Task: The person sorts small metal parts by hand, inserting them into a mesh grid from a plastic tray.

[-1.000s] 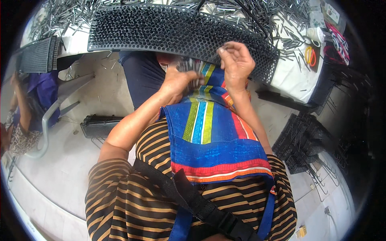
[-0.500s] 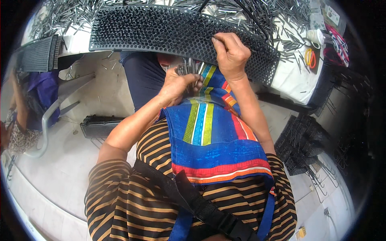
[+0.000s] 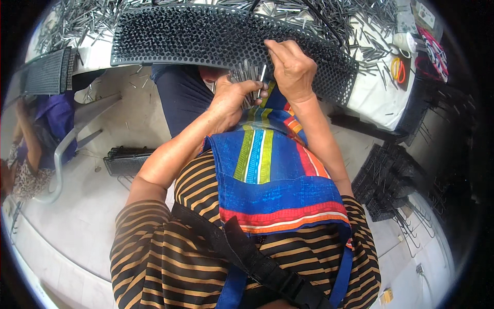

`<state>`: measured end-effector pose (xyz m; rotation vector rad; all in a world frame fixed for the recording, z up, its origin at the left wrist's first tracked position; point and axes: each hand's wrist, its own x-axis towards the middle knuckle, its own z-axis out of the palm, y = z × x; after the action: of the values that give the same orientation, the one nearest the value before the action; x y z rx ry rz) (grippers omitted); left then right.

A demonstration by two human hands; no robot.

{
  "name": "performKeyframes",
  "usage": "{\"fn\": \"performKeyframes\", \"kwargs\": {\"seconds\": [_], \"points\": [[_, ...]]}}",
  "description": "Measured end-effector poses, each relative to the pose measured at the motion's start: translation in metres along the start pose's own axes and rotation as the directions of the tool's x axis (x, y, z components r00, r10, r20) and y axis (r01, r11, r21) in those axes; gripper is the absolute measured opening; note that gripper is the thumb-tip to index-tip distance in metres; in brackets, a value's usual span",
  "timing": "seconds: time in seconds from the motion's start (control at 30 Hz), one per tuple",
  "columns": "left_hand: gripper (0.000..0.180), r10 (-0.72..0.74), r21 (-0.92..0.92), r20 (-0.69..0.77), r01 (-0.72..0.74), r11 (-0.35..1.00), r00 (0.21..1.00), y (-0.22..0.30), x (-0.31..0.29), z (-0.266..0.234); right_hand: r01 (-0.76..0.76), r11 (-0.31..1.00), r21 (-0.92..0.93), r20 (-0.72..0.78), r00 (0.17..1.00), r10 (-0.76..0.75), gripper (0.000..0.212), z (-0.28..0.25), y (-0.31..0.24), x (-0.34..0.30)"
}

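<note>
Left hand [image 3: 230, 100] clasped around a fanned bundle of slim metal pins [image 3: 246, 75], I work at a white desk [image 3: 378, 100], my right hand [image 3: 294, 73] apart from it, fingertips above a black perforated tray [image 3: 342, 88]; whether they pinch anything, I cannot tell. At far left, a co-worker's forearm [image 3: 32, 136] shows below dark perforated panels [image 3: 46, 74]. Loose pins [image 3: 92, 21] litter the desk beyond my tray, which lies along the near edge, densely studded except toward its right end. My bundle stands beside that tray's near rim, one pale pin [image 3: 262, 81] jutting rightward. Farther right are orange and yellow bands [image 3: 397, 70] and a white roll [image 3: 403, 42].
</note>
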<state>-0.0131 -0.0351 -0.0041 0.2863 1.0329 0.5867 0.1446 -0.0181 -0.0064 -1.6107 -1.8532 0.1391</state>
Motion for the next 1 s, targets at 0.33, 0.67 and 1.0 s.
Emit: {"fn": "performKeyframes", "kwargs": {"seconds": [0.33,0.67,1.0], "points": [[0.012,0.026,-0.066,0.007,-0.026,0.998,1.000,0.007,0.000,0.014,-0.490,0.625,0.608,0.305,0.870,0.387,0.014,-0.010,-0.005,-0.019],[0.011,0.035,0.038,-0.107,-0.031,0.999,0.994,0.004,0.000,0.016,-0.187,0.942,0.280,-0.211,0.945,0.250,0.006,0.005,0.014,-0.002],[0.011,-0.024,-0.028,-0.070,0.022,0.999,0.997,0.008,0.001,0.019,0.011,0.998,0.061,-0.066,0.998,-0.007,0.015,-0.001,0.011,-0.013]]}}
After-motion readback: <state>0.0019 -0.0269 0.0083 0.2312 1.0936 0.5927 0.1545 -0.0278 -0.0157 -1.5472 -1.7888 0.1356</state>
